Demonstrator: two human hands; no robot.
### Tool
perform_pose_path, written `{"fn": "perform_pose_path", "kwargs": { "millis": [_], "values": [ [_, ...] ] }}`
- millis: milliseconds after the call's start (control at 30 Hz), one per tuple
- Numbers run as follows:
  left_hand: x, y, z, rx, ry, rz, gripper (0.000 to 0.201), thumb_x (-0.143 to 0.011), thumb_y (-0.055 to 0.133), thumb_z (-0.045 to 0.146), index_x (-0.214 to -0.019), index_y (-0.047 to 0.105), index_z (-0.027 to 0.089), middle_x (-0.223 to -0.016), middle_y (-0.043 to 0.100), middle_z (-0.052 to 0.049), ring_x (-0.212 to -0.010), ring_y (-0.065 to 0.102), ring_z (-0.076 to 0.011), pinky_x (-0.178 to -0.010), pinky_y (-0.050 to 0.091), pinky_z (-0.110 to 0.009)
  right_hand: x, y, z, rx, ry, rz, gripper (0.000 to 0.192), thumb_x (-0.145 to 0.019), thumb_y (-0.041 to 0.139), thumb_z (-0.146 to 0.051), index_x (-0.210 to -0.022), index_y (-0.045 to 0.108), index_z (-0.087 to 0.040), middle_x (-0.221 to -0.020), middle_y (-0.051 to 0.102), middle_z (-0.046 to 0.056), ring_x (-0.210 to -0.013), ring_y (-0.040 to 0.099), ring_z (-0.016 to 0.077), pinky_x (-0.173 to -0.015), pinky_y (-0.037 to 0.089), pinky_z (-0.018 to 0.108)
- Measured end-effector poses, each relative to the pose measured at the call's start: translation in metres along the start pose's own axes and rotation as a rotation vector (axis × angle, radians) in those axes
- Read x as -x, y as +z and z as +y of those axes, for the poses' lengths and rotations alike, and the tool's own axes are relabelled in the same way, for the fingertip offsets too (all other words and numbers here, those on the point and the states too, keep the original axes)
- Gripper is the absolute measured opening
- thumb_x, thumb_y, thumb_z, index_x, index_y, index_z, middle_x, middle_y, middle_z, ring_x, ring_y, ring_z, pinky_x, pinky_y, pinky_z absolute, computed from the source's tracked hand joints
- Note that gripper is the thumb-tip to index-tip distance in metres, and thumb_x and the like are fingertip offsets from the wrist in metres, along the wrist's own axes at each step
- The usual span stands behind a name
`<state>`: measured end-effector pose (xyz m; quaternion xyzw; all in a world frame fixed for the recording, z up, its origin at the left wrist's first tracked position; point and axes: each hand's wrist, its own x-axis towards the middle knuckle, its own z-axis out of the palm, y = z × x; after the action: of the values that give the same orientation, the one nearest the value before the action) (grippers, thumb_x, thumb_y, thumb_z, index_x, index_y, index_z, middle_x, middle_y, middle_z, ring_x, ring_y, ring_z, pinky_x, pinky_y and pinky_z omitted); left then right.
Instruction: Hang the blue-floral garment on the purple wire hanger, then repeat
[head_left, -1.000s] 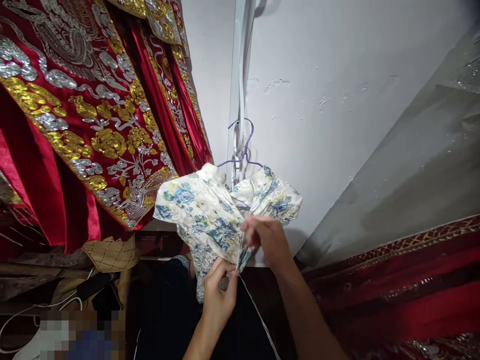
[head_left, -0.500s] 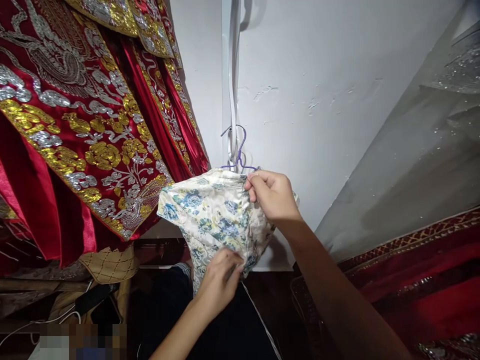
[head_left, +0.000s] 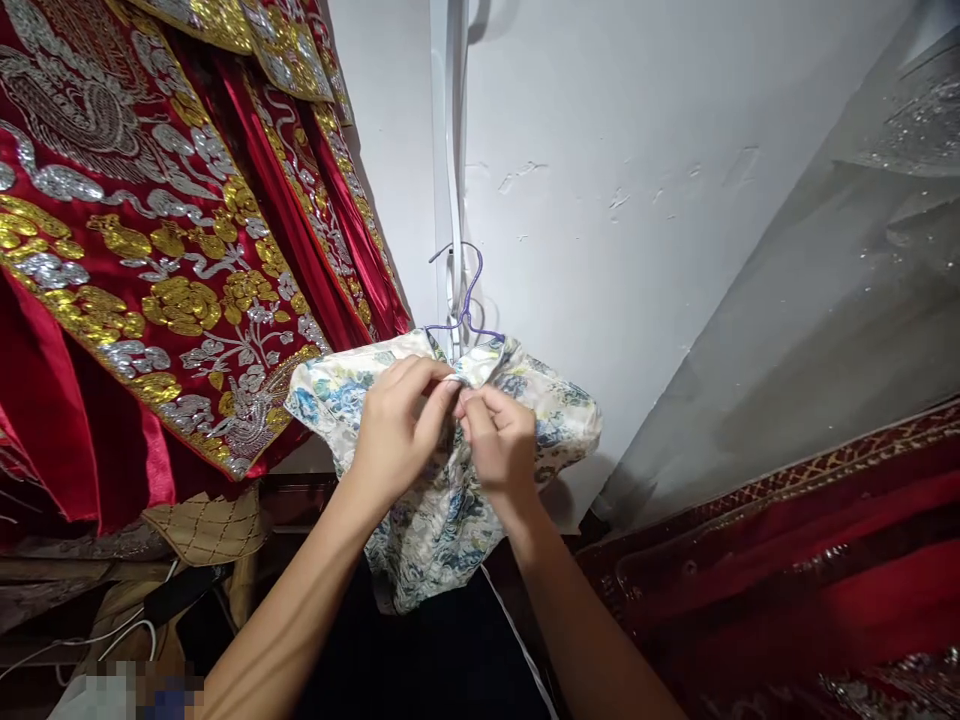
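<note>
My left hand (head_left: 397,420) and right hand (head_left: 499,440) pinched the floral dress (head_left: 442,500) collar together on its hanger (head_left: 465,300), seemingly fastening it, not yet finished.

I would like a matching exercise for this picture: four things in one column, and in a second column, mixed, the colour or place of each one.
Things:
1. hanger
2. floral garment
3. embroidered robe
4. left hand

Colour or place:
A. red with gold and silver patterns, hanging at the left
B. purple, hooked by the white wall
C. at the garment's collar, fingertips meeting those of the right hand
D. cream with blue and yellow flowers, on the hanger

Pairs: 1-B, 2-D, 3-A, 4-C
</note>
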<state>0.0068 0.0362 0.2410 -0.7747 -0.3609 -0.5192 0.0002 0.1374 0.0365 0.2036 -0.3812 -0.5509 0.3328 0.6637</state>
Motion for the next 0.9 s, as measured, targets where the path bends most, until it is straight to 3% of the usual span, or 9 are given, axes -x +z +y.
{"fn": "perform_pose_path", "kwargs": {
  "millis": [100,200,333,433,567,667,733,800,900],
  "values": [
    [0.007,0.003,-0.003,-0.004,-0.011,-0.032,0.013,-0.098,0.055,0.024,-0.091,0.064,0.019,-0.088,0.068,-0.003,-0.087,0.061,-0.0195,-0.082,0.046,-0.033,0.004,0.002,0.015,-0.034,0.048,0.009,0.029,-0.090,0.055,-0.034,-0.065,0.055,-0.020,-0.050,0.040,-0.006,-0.048,0.035,0.0107,-0.048,0.027,0.026],
    [0.007,0.006,-0.003,0.017,-0.022,0.023,0.012,-0.098,0.056,0.024,-0.091,0.064,0.020,-0.087,0.067,-0.002,-0.085,0.061,-0.0189,-0.082,0.046,-0.033,0.001,0.004,0.013,-0.128,0.123,-0.033,0.028,-0.089,0.056,-0.035,-0.065,0.056,-0.020,-0.050,0.043,-0.006,-0.048,0.038,0.0103,-0.049,0.029,0.025],
    [0.002,0.004,0.001,0.075,-0.081,0.179,0.012,-0.097,0.059,0.026,-0.092,0.066,0.020,-0.088,0.068,-0.002,-0.088,0.062,-0.0180,-0.083,0.047,-0.033,-0.003,0.007,0.019,-0.144,0.171,-0.065,0.027,-0.085,0.058,-0.034,-0.063,0.057,-0.019,-0.049,0.043,-0.006,-0.047,0.037,0.0100,-0.048,0.028,0.025],
    [-0.003,-0.012,-0.006,0.171,-0.120,0.388,0.008,-0.095,0.063,0.026,-0.093,0.068,0.019,-0.089,0.068,-0.002,-0.086,0.063,-0.0165,-0.080,0.049,-0.030,0.008,0.004,0.041,-0.049,0.197,-0.049,0.027,-0.081,0.056,-0.031,-0.057,0.055,-0.020,-0.047,0.041,-0.005,-0.045,0.034,0.0105,-0.046,0.024,0.026],
    [-0.002,-0.049,-0.047,0.454,-0.269,0.643,0.003,-0.088,0.070,0.020,-0.086,0.071,0.020,-0.079,0.065,0.001,-0.071,0.059,-0.0106,-0.066,0.049,-0.021,0.045,-0.006,0.063,0.011,0.212,0.143,0.031,-0.081,0.057,-0.031,-0.053,0.050,-0.021,-0.049,0.038,-0.004,-0.047,0.032,0.0116,-0.047,0.022,0.028],
    [0.019,-0.062,-0.093,0.859,-0.555,0.771,0.011,-0.088,0.063,0.014,-0.078,0.067,0.015,-0.071,0.064,0.000,-0.064,0.059,-0.0095,-0.062,0.051,-0.018,0.073,-0.007,0.061,-0.079,0.221,0.097,0.033,-0.085,0.055,-0.032,-0.053,0.050,-0.023,-0.049,0.040,-0.002,-0.046,0.034,0.0138,-0.046,0.027,0.030],
    [0.045,-0.054,-0.118,1.078,-0.783,0.823,0.015,-0.093,0.053,0.016,-0.088,0.067,0.015,-0.073,0.070,-0.004,-0.072,0.067,-0.0137,-0.073,0.056,-0.023,0.087,-0.004,0.057,-0.108,0.264,0.011,0.034,-0.087,0.055,-0.035,-0.055,0.053,-0.024,-0.049,0.040,-0.001,-0.045,0.036,0.0156,-0.046,0.028,0.031],
    [0.078,-0.033,-0.135,1.204,-0.942,0.749,0.029,-0.095,0.043,0.013,-0.113,0.066,0.015,-0.088,0.076,-0.009,-0.084,0.072,-0.0171,-0.083,0.058,-0.027,0.096,-0.002,0.056,-0.137,0.310,-0.039,0.035,-0.088,0.056,-0.038,-0.056,0.054,-0.025,-0.049,0.041,0.000,-0.046,0.037,0.0165,-0.046,0.029,0.032],
    [0.128,0.011,-0.141,1.367,-1.034,0.758,0.041,-0.093,0.042,0.007,-0.127,0.062,0.018,-0.097,0.078,-0.008,-0.087,0.074,-0.0169,-0.082,0.058,-0.026,0.105,-0.008,0.065,-0.200,0.378,-0.008,0.036,-0.088,0.056,-0.036,-0.055,0.053,-0.024,-0.048,0.040,-0.001,-0.046,0.035,0.0150,-0.050,0.029,0.032]
  ]
}}
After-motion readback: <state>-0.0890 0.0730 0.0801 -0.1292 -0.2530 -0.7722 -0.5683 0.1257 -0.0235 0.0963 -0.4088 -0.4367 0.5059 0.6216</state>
